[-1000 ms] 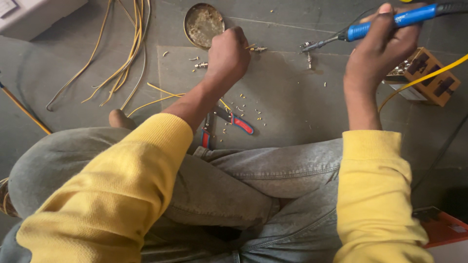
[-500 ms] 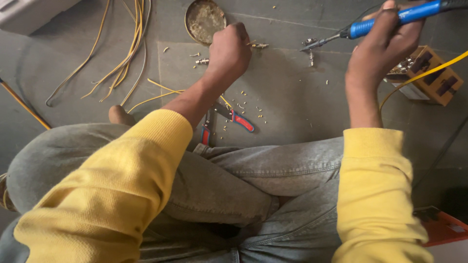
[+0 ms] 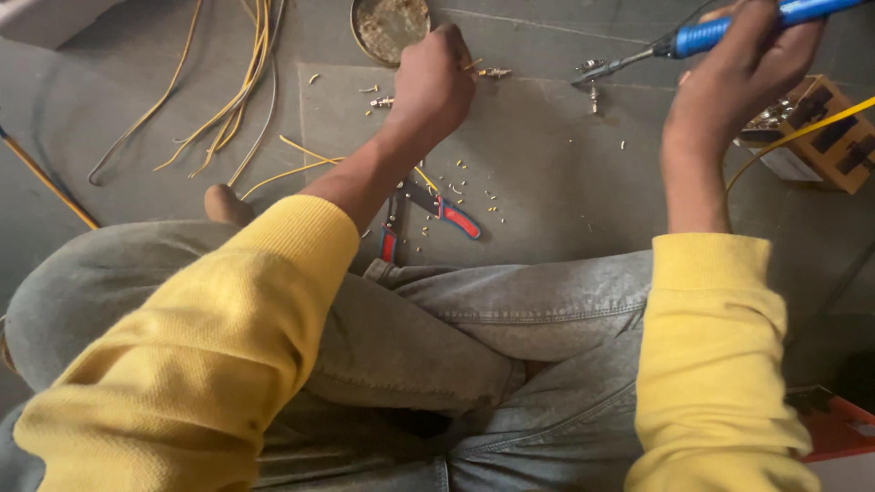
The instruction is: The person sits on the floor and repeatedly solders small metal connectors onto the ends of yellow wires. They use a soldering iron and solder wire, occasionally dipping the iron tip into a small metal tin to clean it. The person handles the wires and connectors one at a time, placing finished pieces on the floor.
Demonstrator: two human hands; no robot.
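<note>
While our left hand [image 3: 433, 77] pinches a thin wire end beside the small brass connector [image 3: 492, 72] on the grey mat [image 3: 547, 164], barely shifted since a second ago, our right hand [image 3: 743, 68] keeps its fist around the blue-handled soldering iron [image 3: 729, 29], tip hovering nearer.

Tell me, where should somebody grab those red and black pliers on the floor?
Best grabbed by the red and black handles of the pliers, coming straight down from above. They lie flat on the grey mat with the handles spread apart, so fingers can wrap around both. The left forearm crosses over the head end, so the free handle tips nearer the knees are probably the easiest part to reach.
</note>
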